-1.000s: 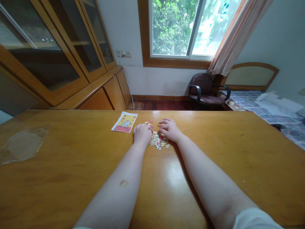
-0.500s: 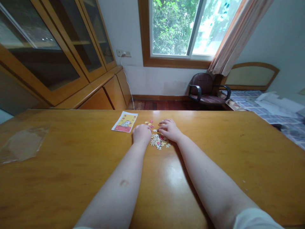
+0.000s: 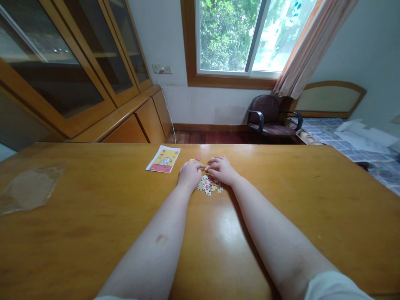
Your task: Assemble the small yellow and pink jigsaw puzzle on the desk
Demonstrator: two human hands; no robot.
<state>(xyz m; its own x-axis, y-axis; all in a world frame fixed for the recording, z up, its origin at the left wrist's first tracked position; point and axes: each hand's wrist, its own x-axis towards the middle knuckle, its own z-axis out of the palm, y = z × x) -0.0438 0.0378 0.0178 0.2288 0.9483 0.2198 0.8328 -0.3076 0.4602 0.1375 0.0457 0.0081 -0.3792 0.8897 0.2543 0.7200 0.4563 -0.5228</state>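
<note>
A small pile of loose jigsaw puzzle pieces point(image 3: 208, 186), mostly pale with some pink and yellow, lies on the wooden table between my wrists. Just beyond the pile, my left hand point(image 3: 190, 174) points its fingertips inward, bent closely together around a puzzle piece. Facing it, my right hand point(image 3: 221, 170) has its thumb and fingers curled at a puzzle piece; the fingertips of both hands nearly meet there. The pieces at the fingertips are small and partly covered. A picture card point(image 3: 163, 159) with a white dog-like figure on yellow and red lies left of my left hand.
A clear plastic bag point(image 3: 29, 186) lies on the left of the table point(image 3: 93, 208). A pink puzzle piece point(image 3: 198, 158) shows past my hands. Beyond the table are a glass-door cabinet point(image 3: 125, 100), an armchair point(image 3: 268, 116) and a bed point(image 3: 331, 131).
My left hand has moved right, and its fingers have stretched toward my right hand. It now covers most of the loose pieces behind it. My right hand has barely moved.
</note>
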